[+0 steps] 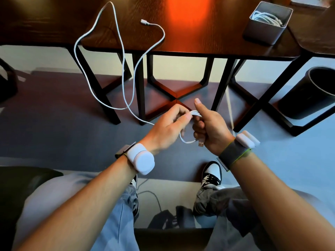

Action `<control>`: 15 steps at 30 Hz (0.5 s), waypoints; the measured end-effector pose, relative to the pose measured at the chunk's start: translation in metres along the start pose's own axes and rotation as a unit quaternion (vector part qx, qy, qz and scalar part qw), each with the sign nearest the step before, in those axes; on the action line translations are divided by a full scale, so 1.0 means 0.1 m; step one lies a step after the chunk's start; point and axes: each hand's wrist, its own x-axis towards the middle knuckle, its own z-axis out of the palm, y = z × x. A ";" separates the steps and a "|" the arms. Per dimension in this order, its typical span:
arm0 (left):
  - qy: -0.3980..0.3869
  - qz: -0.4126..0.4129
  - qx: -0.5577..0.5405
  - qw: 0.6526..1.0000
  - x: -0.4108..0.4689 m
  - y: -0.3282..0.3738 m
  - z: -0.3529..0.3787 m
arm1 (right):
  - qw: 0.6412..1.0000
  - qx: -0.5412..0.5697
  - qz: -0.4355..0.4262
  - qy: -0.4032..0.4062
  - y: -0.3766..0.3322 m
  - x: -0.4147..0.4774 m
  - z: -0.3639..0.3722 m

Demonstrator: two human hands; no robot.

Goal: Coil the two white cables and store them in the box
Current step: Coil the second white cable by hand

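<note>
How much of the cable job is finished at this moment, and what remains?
Done: one coiled white cable already lies in the grey box. In hand: the right hand grips a few loops of the second cable, and the left hand feeds it. Left: most of that cable trails loose over the table, its far plug on top; then boxing it.

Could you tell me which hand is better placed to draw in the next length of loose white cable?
The left hand: its fingers pinch the white cable where the loose run arrives from the table. The right hand is occupied clamping the finished loops.
</note>
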 end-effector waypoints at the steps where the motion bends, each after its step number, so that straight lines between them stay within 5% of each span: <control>1: -0.016 -0.006 -0.013 1.000 -0.02 -0.01 0.05 | 1.000 -0.017 -0.005 0.023 0.01 0.01 -0.01; 4: -0.003 -0.029 -0.069 0.997 -0.06 -0.01 0.19 | 1.000 -0.013 0.012 -0.008 0.03 -0.01 0.01; 8: 0.090 -0.115 -0.144 0.979 0.02 0.05 0.12 | 0.987 0.015 0.047 -0.155 0.02 -0.07 0.08; 11: 0.117 -0.160 -0.153 0.968 0.04 0.03 0.10 | 0.987 -0.027 0.030 -0.158 0.00 -0.11 0.14; 13: 0.129 -0.132 -0.080 0.979 0.01 0.03 0.09 | 0.991 -0.031 0.018 -0.130 0.00 -0.12 0.16; 15: 0.137 -0.029 0.103 0.985 -0.01 0.00 0.08 | 0.994 -0.002 0.027 -0.104 -0.02 -0.11 0.14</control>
